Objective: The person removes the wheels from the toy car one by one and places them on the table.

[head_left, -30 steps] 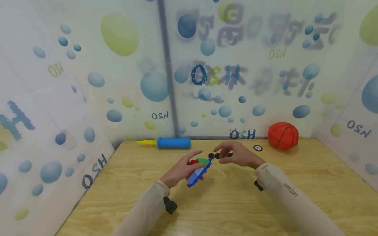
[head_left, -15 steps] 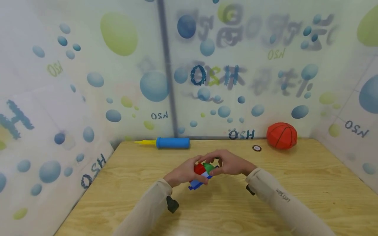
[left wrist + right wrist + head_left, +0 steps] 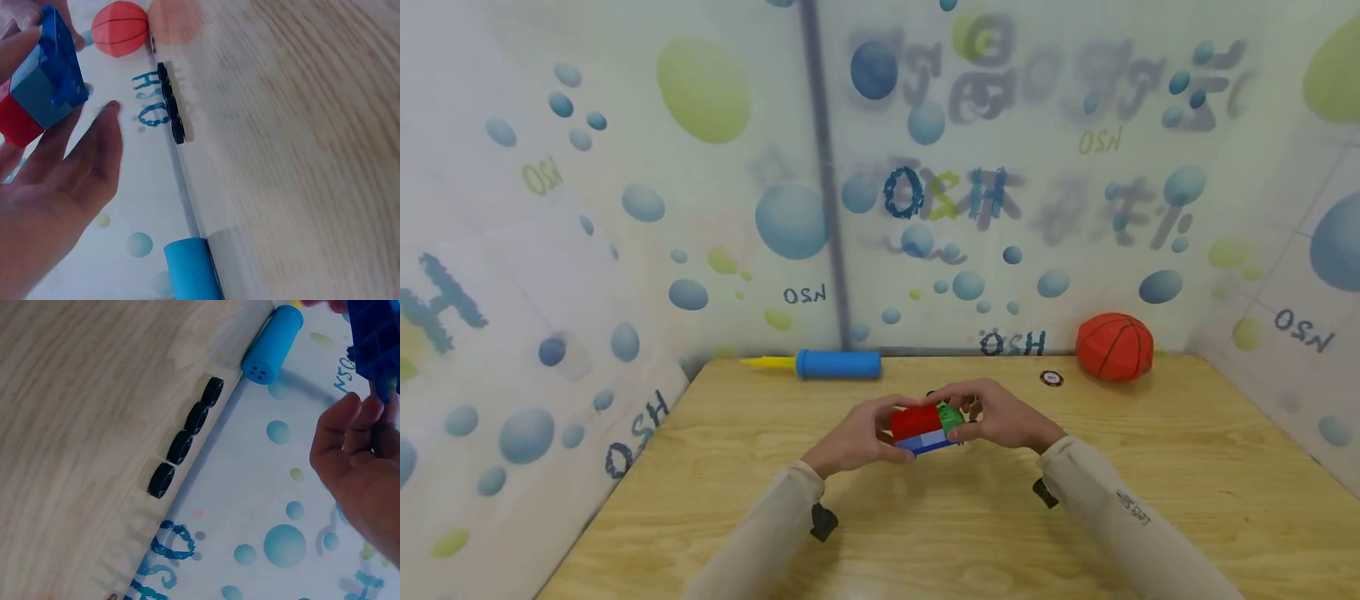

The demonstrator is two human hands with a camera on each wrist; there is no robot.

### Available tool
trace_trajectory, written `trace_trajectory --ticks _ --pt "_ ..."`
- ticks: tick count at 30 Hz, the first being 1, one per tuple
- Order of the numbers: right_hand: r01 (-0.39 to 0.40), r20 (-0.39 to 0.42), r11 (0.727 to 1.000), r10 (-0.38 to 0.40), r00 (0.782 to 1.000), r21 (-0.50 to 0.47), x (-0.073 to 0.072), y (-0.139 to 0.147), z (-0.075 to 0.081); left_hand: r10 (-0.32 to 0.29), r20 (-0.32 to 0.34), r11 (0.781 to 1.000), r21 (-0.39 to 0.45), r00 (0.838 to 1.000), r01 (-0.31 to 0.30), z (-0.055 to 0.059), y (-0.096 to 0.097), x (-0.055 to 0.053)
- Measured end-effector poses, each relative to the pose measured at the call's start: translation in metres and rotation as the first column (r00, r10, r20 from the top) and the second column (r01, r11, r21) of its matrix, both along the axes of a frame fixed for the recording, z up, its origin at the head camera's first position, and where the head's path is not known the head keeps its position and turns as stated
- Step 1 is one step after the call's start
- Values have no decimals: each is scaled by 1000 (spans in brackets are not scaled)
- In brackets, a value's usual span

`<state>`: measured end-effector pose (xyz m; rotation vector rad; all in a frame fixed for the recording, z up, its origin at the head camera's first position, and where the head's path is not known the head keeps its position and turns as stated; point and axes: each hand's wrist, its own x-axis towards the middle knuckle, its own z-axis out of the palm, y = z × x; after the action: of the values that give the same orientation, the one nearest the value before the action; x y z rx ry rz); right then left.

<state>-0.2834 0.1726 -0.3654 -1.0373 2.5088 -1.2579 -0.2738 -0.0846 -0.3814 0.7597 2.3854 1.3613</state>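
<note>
Both hands hold a toy truck (image 3: 917,422) above the table, with a red body, a green front and a blue base. My left hand (image 3: 853,437) grips its red rear end, thumb along the near side and fingers behind. At the green end, my right hand (image 3: 1007,414) pinches the front between thumb and fingers. The blue rear face (image 3: 44,87) shows in the left wrist view, and the ridged blue underside (image 3: 375,337) in the right wrist view. Several black toy wheels (image 3: 180,447) stand in a row on the table behind the hands, mostly hidden in the head view.
A blue hand pump (image 3: 838,364) with a yellow nozzle lies along the back edge of the wooden table (image 3: 955,533). At the back right sit a red ball (image 3: 1115,347) with black lines and a round chip (image 3: 1052,378). Patterned walls enclose the back and sides.
My right hand has come in from the right and taken hold of the truck's green end. The truck has turned more level, its red side now facing up.
</note>
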Motion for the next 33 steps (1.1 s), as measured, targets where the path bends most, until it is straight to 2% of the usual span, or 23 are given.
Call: trace_trajectory --ticks 3,8,12,18,23,33 --pt "37 2 999 -37 999 -28 0 5 -4 20 -54 999 30 998 -18 0 -3 -1" --pt "59 -14 998 -59 998 -2 4 7 -9 60 -151 998 -25 987 -65 -3 -3 -1" --pt "71 -36 997 -69 997 38 7 7 -9 43 -195 997 -51 980 -54 -6 -3 -1" --pt "74 -56 996 -72 996 49 8 8 -12 -10 -228 999 -47 974 0 -8 -7 -3" --pt "72 -80 995 -67 995 68 9 7 -17 0 -243 997 -70 970 -17 -10 -9 -2" --pt "71 -88 975 -53 995 211 5 0 -18 13 -236 991 -128 972 -45 -10 -3 -6"
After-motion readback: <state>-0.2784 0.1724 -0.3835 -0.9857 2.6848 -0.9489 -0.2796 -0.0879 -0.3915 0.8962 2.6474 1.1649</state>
